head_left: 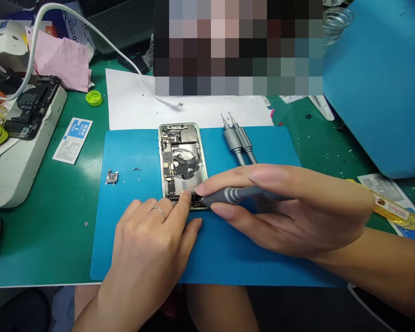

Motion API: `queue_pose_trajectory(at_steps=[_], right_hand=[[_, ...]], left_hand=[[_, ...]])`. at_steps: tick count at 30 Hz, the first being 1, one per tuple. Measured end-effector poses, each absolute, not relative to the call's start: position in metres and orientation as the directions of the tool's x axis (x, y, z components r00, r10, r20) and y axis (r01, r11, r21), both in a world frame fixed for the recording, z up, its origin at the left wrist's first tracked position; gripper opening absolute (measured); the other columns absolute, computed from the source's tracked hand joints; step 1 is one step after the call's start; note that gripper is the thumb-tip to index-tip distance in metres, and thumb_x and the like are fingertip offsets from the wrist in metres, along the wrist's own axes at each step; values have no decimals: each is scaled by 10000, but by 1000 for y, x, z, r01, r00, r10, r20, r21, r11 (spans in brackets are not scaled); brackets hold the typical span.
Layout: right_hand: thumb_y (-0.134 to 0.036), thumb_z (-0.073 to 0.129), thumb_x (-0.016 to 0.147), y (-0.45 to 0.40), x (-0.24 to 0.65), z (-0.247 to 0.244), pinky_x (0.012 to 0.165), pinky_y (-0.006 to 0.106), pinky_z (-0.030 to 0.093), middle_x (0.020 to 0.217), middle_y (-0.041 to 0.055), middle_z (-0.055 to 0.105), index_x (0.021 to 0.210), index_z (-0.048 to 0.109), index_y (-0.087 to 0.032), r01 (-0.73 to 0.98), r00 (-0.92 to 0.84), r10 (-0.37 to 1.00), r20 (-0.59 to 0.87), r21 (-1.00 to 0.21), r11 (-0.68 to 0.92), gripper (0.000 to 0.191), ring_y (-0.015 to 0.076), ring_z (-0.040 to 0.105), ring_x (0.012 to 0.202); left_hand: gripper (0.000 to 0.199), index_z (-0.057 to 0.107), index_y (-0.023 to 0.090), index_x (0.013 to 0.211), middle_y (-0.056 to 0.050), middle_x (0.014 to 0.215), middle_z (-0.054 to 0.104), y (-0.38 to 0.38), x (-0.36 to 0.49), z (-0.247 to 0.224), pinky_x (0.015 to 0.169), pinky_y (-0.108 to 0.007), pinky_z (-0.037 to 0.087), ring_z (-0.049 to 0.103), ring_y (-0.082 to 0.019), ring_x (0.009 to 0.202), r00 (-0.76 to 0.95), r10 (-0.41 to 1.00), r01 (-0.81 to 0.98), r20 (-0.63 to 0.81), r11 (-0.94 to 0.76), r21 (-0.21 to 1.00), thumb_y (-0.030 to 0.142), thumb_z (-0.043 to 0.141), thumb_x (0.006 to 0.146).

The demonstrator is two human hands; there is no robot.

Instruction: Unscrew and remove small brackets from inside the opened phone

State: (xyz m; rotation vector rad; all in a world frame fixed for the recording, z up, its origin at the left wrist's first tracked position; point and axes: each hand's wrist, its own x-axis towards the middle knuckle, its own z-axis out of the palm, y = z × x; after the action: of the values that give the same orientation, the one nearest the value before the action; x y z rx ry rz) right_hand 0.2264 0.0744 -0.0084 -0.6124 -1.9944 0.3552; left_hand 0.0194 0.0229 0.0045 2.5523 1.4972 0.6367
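An opened smartphone (188, 138) lies on the blue mat, its inner parts exposed. At its lower left end my left hand (152, 230) holds it down, the index fingertip on the inside and the thumb off the bottom edge. Between thumb and fingers, my right hand (297, 207) grips a grey screwdriver (224, 197). The driver is tilted low, its front end at the phone's lower right corner; the tip itself I cannot make out. Two more screwdrivers (237, 138) lie side by side beyond my right hand. A small metal-and-board part (112, 177) rests left of the phone.
The blue mat (228, 258) covers the green bench, with white paper (131, 101) behind it. A white cable (100, 34) arches over the back left. Another phone body (32, 108) sits on a white box (38, 157). A yellow-green cap (93, 98) stands nearby.
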Motion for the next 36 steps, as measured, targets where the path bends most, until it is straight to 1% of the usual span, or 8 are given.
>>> queue_pose_trajectory(at_steps=[2,7,17,21,26,28,33,36], right_hand=[[-54,696,949,74,225,-11,902,280,713,1124,82,821,1609,449,-271,256,-369,553,748,-490,833,737,192,806,1049],[-4,695,931,75,229,-2,900,297,710,1192,115,804,1666,322,-250,218,-526,537,659,-506,834,860,203,801,1074],[-15,647,964,79,225,-6,860,317,708,1193,132,797,1656,331,-245,151,-486,530,695,-530,834,794,186,798,1033],[4,647,949,78,226,-5,849,317,707,1197,160,790,1658,328,-204,150,-498,514,699,-514,844,805,202,800,1030],[33,622,938,79,225,-3,921,324,693,1241,181,769,1661,298,-166,147,-541,484,688,-490,859,816,197,762,1163],[25,609,943,78,224,-3,920,332,691,1223,179,771,1645,313,-154,155,-534,468,704,-462,873,783,197,755,1173],[-23,624,957,76,220,-1,806,303,685,1127,122,776,1495,460,-189,204,-504,471,724,-430,880,586,174,770,1023],[3,579,941,75,220,2,838,290,684,1122,106,772,1363,553,-175,214,-518,467,717,-420,882,459,158,759,1038]], left_hand=[[254,731,139,1243,-11,844,731,23,19,5,673,-384,348,609,-212,713,423,857,806,294,-504,310,255,620,1047],[203,748,142,1157,-20,815,709,23,18,5,668,-385,332,605,-217,721,418,854,807,310,-506,305,250,614,1049],[201,742,154,1100,-19,830,729,24,18,2,683,-378,344,614,-204,718,417,842,800,342,-519,301,247,566,1072],[198,741,161,1089,-22,865,749,24,18,2,703,-380,354,625,-205,737,412,847,805,335,-511,302,248,564,1073],[213,734,172,1030,-17,858,749,24,19,3,691,-380,349,620,-200,727,408,854,803,323,-504,319,252,544,1081],[212,731,175,1043,-16,863,753,24,18,3,683,-381,346,619,-201,728,404,857,803,319,-499,326,251,537,1084],[183,722,177,1075,-15,852,751,23,18,3,664,-380,336,611,-208,730,395,862,791,319,-495,359,248,553,1077],[171,720,183,1045,-12,845,747,23,19,3,665,-381,335,598,-213,726,390,864,789,319,-492,368,247,564,1070]])
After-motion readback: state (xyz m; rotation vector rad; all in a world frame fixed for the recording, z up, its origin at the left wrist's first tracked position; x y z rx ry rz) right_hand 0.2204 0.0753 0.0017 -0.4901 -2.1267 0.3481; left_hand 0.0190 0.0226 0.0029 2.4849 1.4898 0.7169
